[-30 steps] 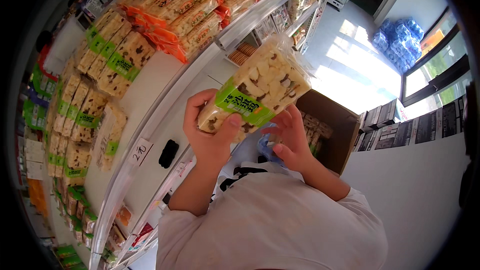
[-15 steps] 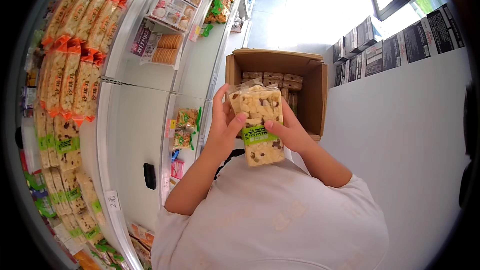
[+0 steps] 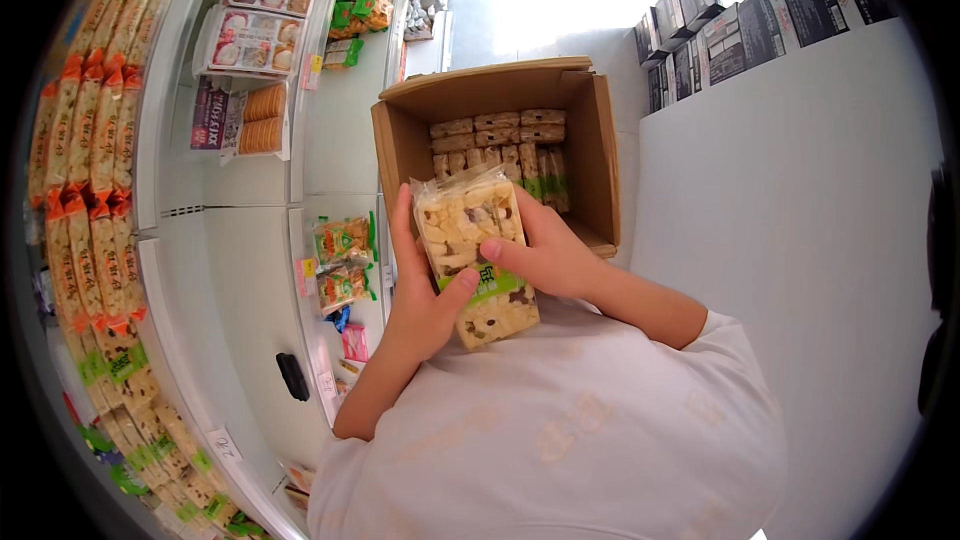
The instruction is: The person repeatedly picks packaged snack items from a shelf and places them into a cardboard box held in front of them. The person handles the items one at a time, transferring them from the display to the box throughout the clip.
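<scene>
Both hands hold clear-wrapped sachima packs (image 3: pixel 468 223), pale with brown raisins and a green label band, in front of my shirt. My left hand (image 3: pixel 412 312) wraps their left side, thumb on the front. From the right, my right hand (image 3: pixel 552 255) grips them, its thumb on the front above the label. More than one pack seems to be stacked here; the back ones are mostly hidden. Just beyond stands an open cardboard box (image 3: pixel 603 155) with several more sachima packs (image 3: pixel 497 128) inside. The packs in my hands cover its near part.
On the left, shelves hold orange-ended snack packs (image 3: pixel 92 145), green-labelled sachima packs (image 3: pixel 125 360), trays of biscuits (image 3: pixel 262 122) and small green-trimmed bags (image 3: pixel 345 258). A black object (image 3: pixel 292 377) lies on a shelf. Dark cartons (image 3: pixel 735 43) line the white surface (image 3: pixel 780 240) at right.
My view has shifted, so the box, hands and shelves sit further left in it. More of the box's inside shows. The held packs have tilted, and my thumbs have shifted on them.
</scene>
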